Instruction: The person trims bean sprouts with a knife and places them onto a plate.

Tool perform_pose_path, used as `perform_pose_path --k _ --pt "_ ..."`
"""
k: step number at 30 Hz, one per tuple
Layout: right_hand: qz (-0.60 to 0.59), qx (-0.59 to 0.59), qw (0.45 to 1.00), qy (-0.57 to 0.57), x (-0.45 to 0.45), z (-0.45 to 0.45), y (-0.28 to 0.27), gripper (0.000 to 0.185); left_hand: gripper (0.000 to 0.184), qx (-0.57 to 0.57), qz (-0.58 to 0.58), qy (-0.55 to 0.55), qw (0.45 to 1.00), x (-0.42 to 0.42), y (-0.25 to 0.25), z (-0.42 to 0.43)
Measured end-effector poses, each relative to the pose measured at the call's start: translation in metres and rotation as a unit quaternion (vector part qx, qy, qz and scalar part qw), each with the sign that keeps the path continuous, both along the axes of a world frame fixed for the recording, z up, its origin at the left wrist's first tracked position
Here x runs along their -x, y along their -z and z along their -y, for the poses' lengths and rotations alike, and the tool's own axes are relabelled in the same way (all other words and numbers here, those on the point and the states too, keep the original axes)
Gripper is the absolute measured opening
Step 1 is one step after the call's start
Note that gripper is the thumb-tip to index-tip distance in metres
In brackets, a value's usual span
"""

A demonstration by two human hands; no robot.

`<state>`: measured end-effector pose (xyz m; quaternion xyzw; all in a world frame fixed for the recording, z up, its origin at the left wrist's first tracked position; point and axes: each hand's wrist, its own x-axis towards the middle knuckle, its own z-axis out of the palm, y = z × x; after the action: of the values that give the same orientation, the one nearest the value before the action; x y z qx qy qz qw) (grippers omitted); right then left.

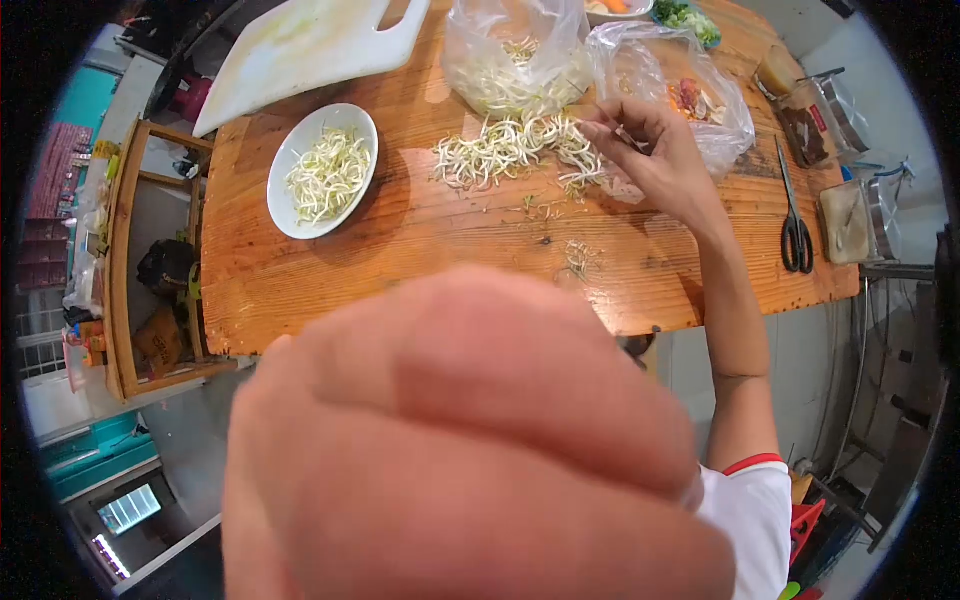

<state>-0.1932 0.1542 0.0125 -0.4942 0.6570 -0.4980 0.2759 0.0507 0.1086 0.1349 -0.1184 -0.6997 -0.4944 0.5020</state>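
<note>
My left hand (480,430) is very close to the camera, large and blurred. Its fingers are curled closed, and whatever they may hold is hidden. Over the table, my right hand (655,150) has thumb and fingers brought together at the right end of a loose pile of bean sprouts (500,150); anything between the fingertips is too small to name. Behind the pile stands an opened clear plastic bag (515,75) with more sprouts. To the left, a white bowl (280,190) holds bean sprouts. Small scraps (580,260) lie nearer the table's front edge.
A white cutting board (310,50) lies at the back left of the wooden table (430,255). Another plastic bag (735,115) with food is behind my right hand. Black-handled scissors (795,240) and jars (845,220) are along the right side.
</note>
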Motion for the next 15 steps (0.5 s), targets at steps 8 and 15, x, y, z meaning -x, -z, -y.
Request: perform_pose_path --k 8,15 --pt "0.088 -0.009 0.993 -0.073 0.012 0.003 -0.011 0.021 0.019 -0.029 -0.016 0.039 0.999 0.012 -0.002 0.006" --pt "0.093 -0.029 0.987 -0.128 0.009 0.015 -0.024 0.022 0.019 -0.317 0.24 -0.008 0.918 0.055 0.09 0.079"
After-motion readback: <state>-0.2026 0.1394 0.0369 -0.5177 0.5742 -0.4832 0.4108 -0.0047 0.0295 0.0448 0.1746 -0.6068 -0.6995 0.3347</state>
